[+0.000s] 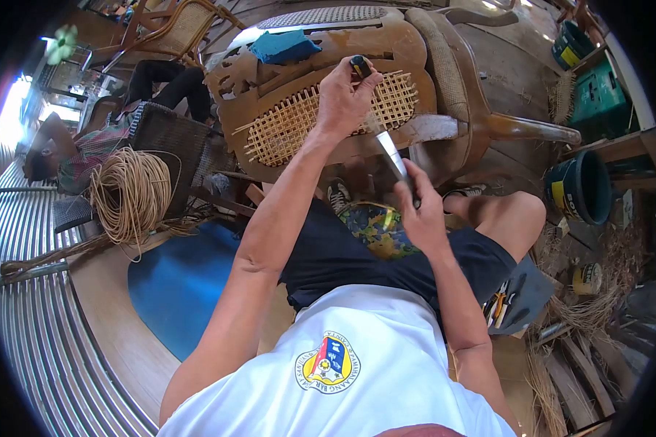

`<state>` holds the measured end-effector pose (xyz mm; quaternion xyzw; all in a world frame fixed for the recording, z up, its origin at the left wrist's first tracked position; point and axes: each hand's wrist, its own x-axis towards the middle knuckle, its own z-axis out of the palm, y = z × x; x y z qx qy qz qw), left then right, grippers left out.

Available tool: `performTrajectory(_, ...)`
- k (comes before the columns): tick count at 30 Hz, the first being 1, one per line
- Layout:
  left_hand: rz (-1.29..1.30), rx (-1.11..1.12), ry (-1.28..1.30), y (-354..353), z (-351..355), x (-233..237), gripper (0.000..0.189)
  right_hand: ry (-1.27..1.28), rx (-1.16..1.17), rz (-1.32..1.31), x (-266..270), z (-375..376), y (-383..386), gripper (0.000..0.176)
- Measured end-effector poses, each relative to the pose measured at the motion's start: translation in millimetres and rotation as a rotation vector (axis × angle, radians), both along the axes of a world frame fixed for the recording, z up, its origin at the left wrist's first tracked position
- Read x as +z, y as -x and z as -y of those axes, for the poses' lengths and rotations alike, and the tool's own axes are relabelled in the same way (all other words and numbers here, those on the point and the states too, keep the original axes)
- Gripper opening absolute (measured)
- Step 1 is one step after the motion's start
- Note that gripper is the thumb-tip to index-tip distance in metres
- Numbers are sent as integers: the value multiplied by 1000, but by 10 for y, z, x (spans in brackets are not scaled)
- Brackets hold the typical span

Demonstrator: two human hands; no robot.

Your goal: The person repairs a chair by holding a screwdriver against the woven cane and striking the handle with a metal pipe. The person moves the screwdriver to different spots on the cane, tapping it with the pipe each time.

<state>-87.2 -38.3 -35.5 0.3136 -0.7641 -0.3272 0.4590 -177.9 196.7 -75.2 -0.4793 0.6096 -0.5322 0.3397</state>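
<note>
a carved wooden chair [386, 44] lies tipped over in front of the person's knees, its underside towards the camera. set into its frame is the cane panel [299, 127], an open lattice that fills the opening from edge to edge. the weaving looks largely done, but loose strand ends [242, 131] stick out past the left edge and none look trimmed or tucked in, so the finishing seems left to do. a big coil of rattan [131, 193] sits off to the left, well apart, and a blue cloth [284, 46] lies on the chair.

the left hand [346, 98] is raised in front of the panel, its fingers closed around the dark handle of a tool [388, 149]. the tool's pale metal shaft slants down to the right hand [421, 213], which is closed around its lower end, just above the lap. whether a cane strand runs along it cannot be told.
</note>
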Motion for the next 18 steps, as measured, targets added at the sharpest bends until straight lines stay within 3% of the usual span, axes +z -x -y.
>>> performTrajectory(1, -8, 2, 2, -34, -50, 83, 26, -9, -148, 21, -30, 29, -9, 41)
performTrajectory(3, -15, 8, 8, -48, -53, 220, 27, 4, -114, 47, 22, 13, -33, 41)
performTrajectory(5, 53, 56, 38, -47, -28, 288, 29, -65, 131, -19, 170, -56, -45, 40)
performTrajectory(9, 90, 31, -10, 42, 89, 143, 27, -27, 167, -23, 97, 62, 13, 39)
performTrajectory(10, 84, 37, -3, 50, 84, 144, 26, 58, 110, -1, 9, 118, 48, 39)
performTrajectory(13, 24, 27, -47, 12, 54, 233, 25, -1, -91, 83, -2, 158, 4, 39)
performTrajectory(15, -34, 26, 23, 43, 124, 240, 26, 6, -35, 28, 66, 86, -17, 40)
performTrajectory(18, 85, 80, 70, 79, 166, 240, 28, 7, 114, 5, 132, 66, -55, 42)
